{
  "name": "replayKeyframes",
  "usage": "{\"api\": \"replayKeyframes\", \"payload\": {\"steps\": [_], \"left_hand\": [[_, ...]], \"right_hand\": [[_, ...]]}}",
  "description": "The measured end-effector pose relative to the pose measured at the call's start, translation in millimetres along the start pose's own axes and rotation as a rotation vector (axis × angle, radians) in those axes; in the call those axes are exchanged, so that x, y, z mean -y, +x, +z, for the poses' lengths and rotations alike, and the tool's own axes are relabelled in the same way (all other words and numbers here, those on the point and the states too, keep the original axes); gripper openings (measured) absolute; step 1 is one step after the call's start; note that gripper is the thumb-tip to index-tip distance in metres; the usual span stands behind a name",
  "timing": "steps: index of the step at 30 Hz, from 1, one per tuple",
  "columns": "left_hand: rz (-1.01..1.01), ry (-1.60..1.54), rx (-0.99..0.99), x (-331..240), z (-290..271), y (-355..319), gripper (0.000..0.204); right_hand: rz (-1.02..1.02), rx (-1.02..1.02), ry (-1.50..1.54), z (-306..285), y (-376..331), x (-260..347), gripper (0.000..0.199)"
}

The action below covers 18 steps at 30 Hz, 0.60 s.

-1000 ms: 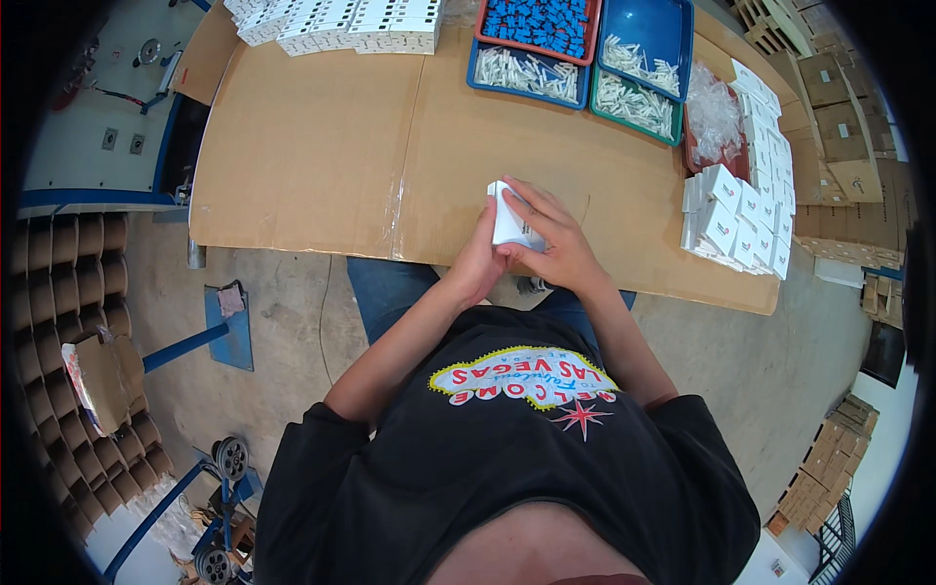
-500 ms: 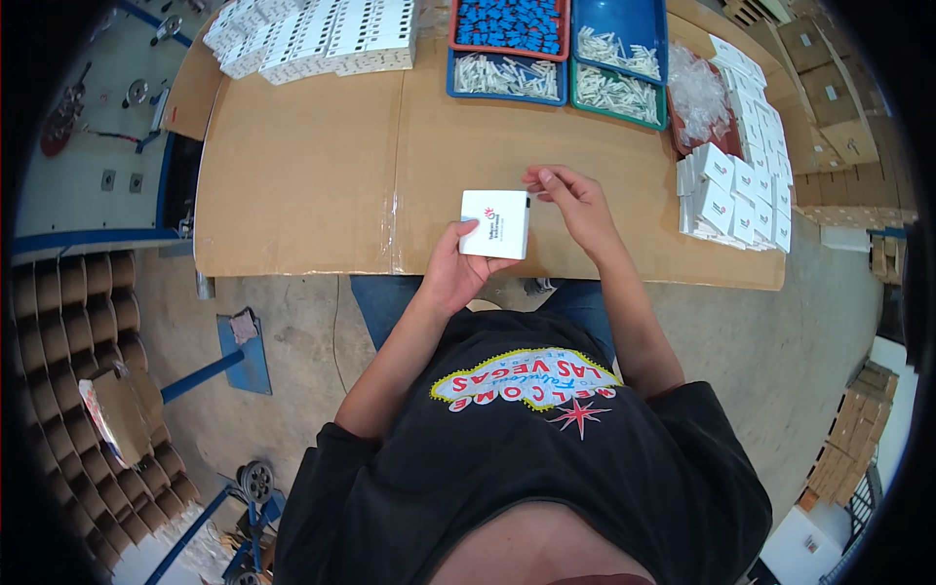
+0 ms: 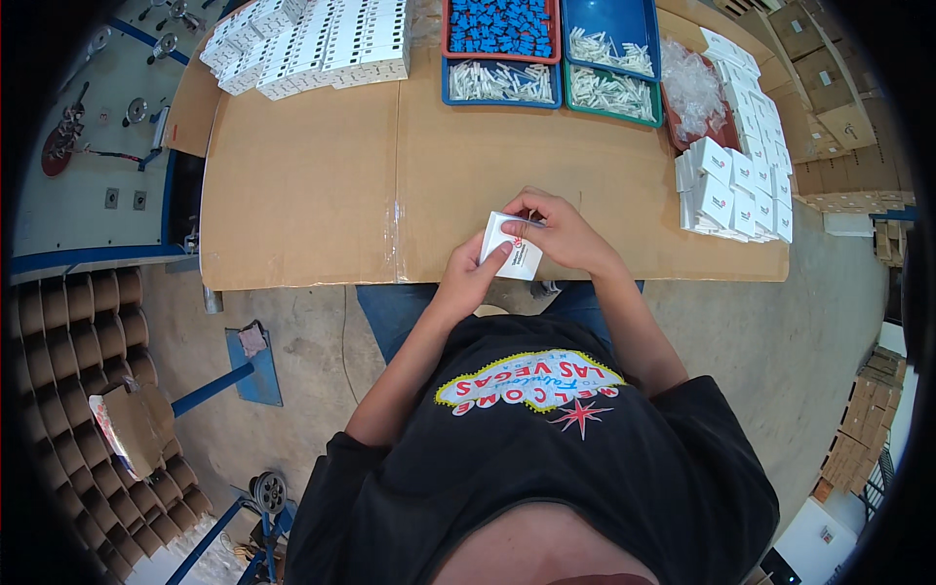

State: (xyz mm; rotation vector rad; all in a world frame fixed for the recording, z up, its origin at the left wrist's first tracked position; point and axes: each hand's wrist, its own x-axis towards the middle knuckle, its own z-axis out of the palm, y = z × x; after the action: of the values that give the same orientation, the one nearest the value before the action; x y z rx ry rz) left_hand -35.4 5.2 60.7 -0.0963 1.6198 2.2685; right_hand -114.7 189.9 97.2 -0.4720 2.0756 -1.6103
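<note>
A small flat white box (image 3: 524,261) with a red-and-black print is held up over the table's near edge, tilted. My left hand (image 3: 466,277) grips its left side, thumb laid on the printed face. From the right, my right hand (image 3: 567,234) closes on the upper edge, its thumb across the top of the face and the fingers curled behind. What the right fingertips touch at the far side of the box is hidden.
The cardboard-covered table (image 3: 292,195) carries rows of white boxes (image 3: 366,44) at the far left. Far centre stand a red tray (image 3: 446,29) of blue pieces and a blue tray (image 3: 502,101) of white pieces. White boxes (image 3: 717,200) are stacked at right, by clear plastic bags (image 3: 694,93).
My right hand has come down and left from beside the box and now grips its top. The box has tilted and moved slightly right and nearer; my left thumb reaches further over it.
</note>
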Motion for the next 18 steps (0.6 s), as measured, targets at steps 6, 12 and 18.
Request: {"api": "replayKeyframes", "payload": {"steps": [6,12,18], "left_hand": [[0.021,-0.021,-0.043,7,2,5,0.029],[0.117,-0.497,-0.283,-5,3,13,0.034],[0.306,-0.051,-0.221,-24,-2,17,0.054]], "right_hand": [[0.046,-0.108,0.107,9,2,-10,0.031],[0.048,-0.236,0.417,32,-13,-23,0.039],[0.051,-0.344,0.684,19,-18,-16,0.03]]}}
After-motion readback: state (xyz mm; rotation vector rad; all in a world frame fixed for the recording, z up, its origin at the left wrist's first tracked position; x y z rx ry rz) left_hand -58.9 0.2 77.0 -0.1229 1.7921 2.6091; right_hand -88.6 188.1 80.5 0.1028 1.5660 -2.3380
